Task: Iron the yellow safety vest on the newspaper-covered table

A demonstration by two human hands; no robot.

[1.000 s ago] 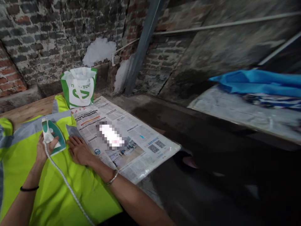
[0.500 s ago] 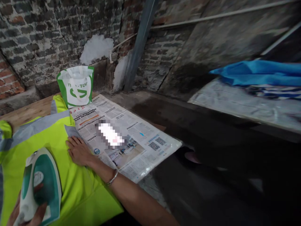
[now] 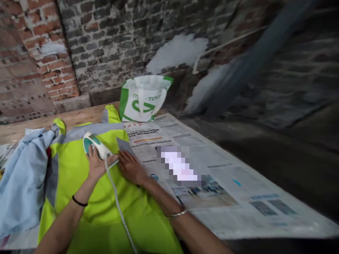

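A green and white clothes iron [image 3: 91, 140] rests on a bright yellow garment with grey bands [image 3: 76, 176], near its upper part. My left hand [image 3: 97, 165], a black band on its wrist, is closed round the iron's handle. The iron's pale cord [image 3: 116, 201] runs down over the cloth toward me. My right hand [image 3: 131, 168], with a silver bracelet, lies flat with fingers stretched out on the garment's right edge, close to the iron's heel.
Newspaper [image 3: 222, 222] under a shiny clear cover lies right of the garment, bearing a pixelated bright object [image 3: 180, 167]. A white and green bag [image 3: 145, 100] stands behind. Light blue cloth [image 3: 23, 176] lies at left. A brick wall [image 3: 106, 38] rises at the back.
My left hand has moved the iron from low and near me up to the garment's upper part, beside my right hand. The view has swung left, bringing in the light blue cloth.
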